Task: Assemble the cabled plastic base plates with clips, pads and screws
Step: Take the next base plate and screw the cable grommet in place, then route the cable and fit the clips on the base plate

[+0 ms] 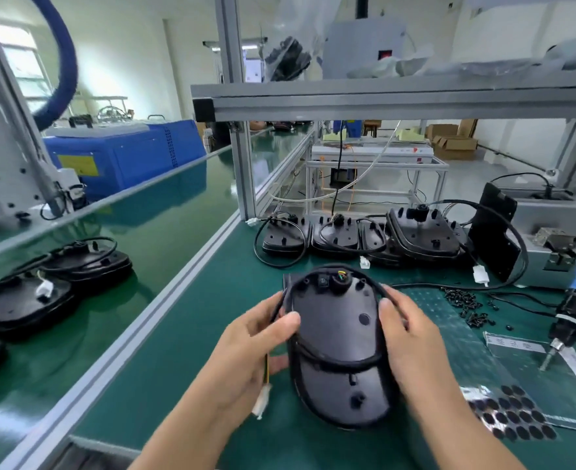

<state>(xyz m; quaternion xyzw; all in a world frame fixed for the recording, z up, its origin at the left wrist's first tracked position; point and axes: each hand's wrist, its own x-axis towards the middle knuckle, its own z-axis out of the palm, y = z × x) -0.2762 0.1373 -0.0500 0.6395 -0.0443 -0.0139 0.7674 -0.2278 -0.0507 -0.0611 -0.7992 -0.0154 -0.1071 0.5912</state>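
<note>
Plate (337, 337) gripped by both hands at frame centre.
Left hand (246, 347) and right hand (412, 337) clasp plate and cable (339, 362); the loose cable may snag.

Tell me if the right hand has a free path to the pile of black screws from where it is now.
Probably yes, once it lets go. The right hand grips the base plate; the black screws lie loose on the mat to its right, with nothing standing between them.

Bare green mat (191, 334) left of the hands was open. To the right: loose screws (464, 301), pad sheet (514, 415), screwdriver (571, 310). Behind: row of base plates (354, 237) w/ cables.
</note>
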